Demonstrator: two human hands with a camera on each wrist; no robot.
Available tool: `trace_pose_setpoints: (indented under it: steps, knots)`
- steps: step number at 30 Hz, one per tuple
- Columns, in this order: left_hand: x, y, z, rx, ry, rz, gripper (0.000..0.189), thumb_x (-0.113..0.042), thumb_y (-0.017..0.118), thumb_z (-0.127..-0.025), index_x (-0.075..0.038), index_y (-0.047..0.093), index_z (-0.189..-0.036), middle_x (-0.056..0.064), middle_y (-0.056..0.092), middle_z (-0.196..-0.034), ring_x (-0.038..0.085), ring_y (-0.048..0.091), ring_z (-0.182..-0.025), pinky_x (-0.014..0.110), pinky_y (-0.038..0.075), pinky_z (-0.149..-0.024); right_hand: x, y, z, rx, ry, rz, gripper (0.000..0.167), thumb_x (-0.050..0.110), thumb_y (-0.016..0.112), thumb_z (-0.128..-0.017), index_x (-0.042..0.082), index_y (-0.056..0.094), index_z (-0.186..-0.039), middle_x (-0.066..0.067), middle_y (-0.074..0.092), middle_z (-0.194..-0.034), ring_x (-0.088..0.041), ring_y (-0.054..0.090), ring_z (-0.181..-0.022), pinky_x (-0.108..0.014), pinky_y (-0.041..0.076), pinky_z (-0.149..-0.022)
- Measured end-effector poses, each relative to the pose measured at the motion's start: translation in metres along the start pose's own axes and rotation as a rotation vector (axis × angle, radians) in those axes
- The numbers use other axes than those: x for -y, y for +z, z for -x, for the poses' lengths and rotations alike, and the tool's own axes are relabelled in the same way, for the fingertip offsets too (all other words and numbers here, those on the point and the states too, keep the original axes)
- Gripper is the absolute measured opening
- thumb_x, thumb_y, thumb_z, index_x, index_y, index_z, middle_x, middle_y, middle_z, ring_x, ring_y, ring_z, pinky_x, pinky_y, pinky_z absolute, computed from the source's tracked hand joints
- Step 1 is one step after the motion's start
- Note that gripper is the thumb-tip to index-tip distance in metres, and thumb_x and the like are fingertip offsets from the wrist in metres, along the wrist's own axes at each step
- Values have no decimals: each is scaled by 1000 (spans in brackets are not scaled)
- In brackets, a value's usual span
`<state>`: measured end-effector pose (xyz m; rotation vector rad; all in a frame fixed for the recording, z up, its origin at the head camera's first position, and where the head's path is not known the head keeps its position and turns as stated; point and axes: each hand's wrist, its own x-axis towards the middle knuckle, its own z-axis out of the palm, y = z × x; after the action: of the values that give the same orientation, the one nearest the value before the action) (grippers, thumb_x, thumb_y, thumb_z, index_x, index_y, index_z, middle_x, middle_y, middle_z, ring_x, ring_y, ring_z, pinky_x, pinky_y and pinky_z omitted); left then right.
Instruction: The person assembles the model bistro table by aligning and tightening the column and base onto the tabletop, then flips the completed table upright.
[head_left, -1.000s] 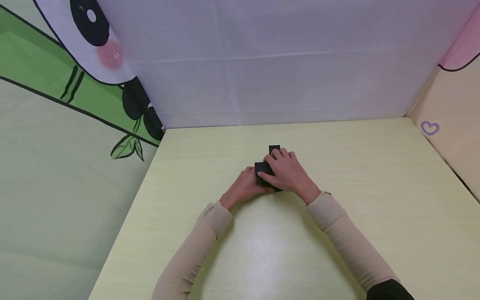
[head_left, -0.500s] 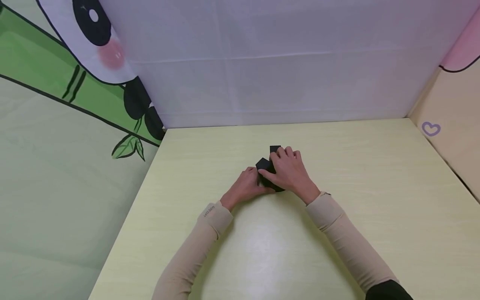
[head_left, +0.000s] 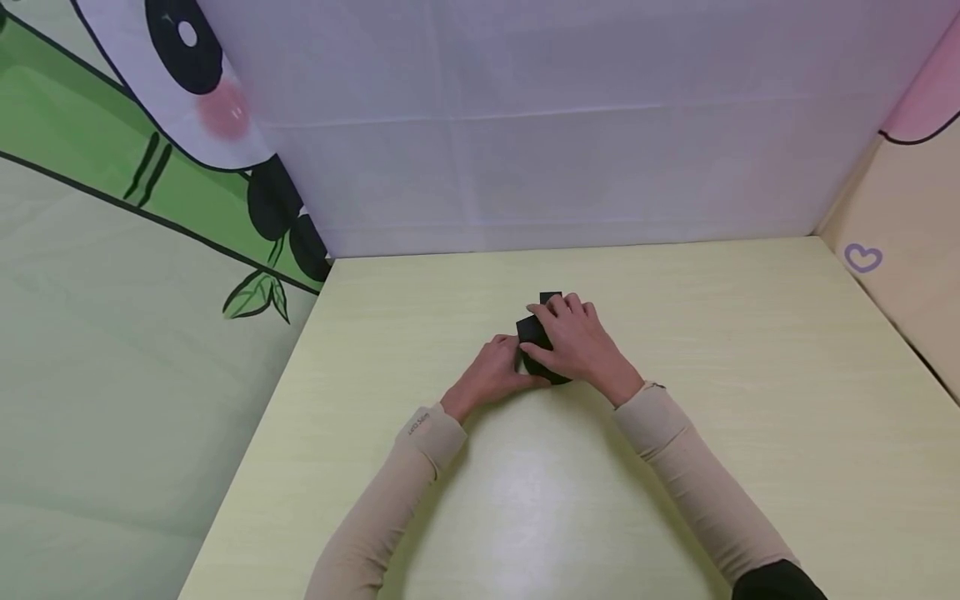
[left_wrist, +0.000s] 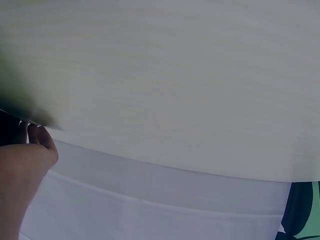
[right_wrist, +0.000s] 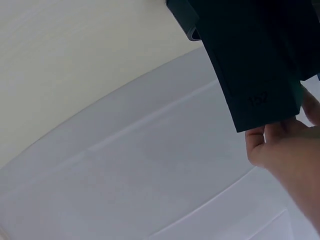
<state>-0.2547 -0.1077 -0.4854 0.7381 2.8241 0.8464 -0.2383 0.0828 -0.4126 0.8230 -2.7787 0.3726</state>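
Both hands meet around a black, block-like piece (head_left: 531, 332) near the middle of the table. My left hand (head_left: 491, 372) grips it from the left, its thumb low along the near side. From the right and above, my right hand (head_left: 581, 346) holds it, thumb across the near face and fingers over the far side. A smaller black square part (head_left: 550, 296) shows just beyond the right fingers; whether it joins the piece I cannot tell. In the right wrist view a dark boxy body (right_wrist: 255, 95) bears faint marks like "157". The left wrist view shows only a dark edge beside the left fingers.
The pale wooden table (head_left: 420, 308) stretches around the hands. A lilac cloth wall (head_left: 525, 167) stands at its far edge, a printed green cloth (head_left: 67, 350) at the left, and a beige panel (head_left: 907, 242) at the right.
The black piece's top has turned, first showing a pointed corner and now a flatter edge, and has shifted slightly right. The right fingers have moved a little over it. The left hand stays put.
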Motion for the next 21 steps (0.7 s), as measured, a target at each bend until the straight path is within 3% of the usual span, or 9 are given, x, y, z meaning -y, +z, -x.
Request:
trace_pose_setpoints:
  steps: [6,14,21]
  knots:
    - [1,1,0,6,15,-10,87,-54,82,-85,-17,47,-156,3,62,-141,34,50,-133,47,42,-110,-3,-2,2,-11,55,36,50,46,66,-101,1,65,-123,-23,57,-116,-41,48,-108,-55,42,-89]
    - [0,0,0,-2,17,-10,85,-55,82,-86,-14,49,-153,6,63,-138,34,50,-133,48,42,-109,-5,-3,5,-30,87,42,48,45,68,-99,0,64,-114,-22,56,-111,-40,47,-104,-55,42,-87]
    - [0,1,0,2,4,-8,88,-55,81,-86,-12,47,-155,8,62,-140,33,49,-134,47,43,-109,-5,-5,7,-16,111,27,49,45,65,-100,-2,65,-116,-23,55,-114,-41,46,-107,-55,41,-88]
